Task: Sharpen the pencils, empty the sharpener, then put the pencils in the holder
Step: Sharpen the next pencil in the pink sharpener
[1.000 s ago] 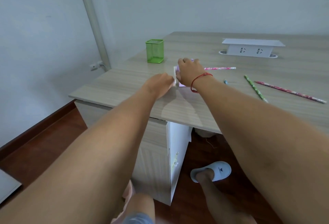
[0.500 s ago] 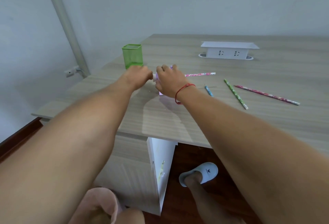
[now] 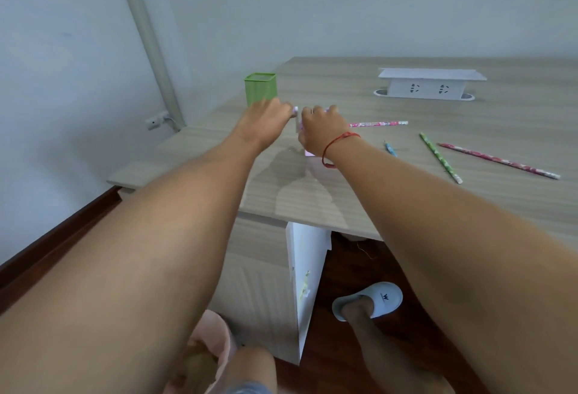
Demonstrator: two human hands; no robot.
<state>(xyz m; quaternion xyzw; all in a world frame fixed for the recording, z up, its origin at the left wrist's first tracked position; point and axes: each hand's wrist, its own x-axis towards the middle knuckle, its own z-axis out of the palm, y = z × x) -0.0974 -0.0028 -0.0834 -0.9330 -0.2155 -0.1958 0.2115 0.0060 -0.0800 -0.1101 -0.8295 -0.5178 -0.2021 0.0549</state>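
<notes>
1. Right hand (image 3: 322, 129): fingers curled over the top of the sharpener (image 3: 298, 124), gripping it against the desk (image 3: 312, 193). Red string bracelet (image 3: 339, 143) on the wrist.
2. Left hand (image 3: 266, 124): fingers curled narrow, tips up against the sharpener's left face. A small pale bit shows at the fingertips; cannot tell whether they pinch it or only touch.
3. Sharpener: between the two sets of fingers, mostly hidden. Only a pale sliver and a pink corner below the right palm show.
4. Holder (image 3: 260, 88): green, upright, just beyond the left knuckles, apart from the sharpener.
5. Pink pencil (image 3: 378, 124): flat on the desk, starting just right of the right-hand fingers and running away from them.
6. Blue pencil (image 3: 390, 148): partly hidden by the right forearm, near the wrist.
7. Green pencil (image 3: 439, 157) and red-patterned pencil (image 3: 500, 160): farther right, well apart from both hands, lying at angles to each other.
8. Socket box (image 3: 428, 85): white, far side of the desk, beyond the right fingers.
9. Slipper (image 3: 375, 299): on a foot, on the floor below the desk edge.
</notes>
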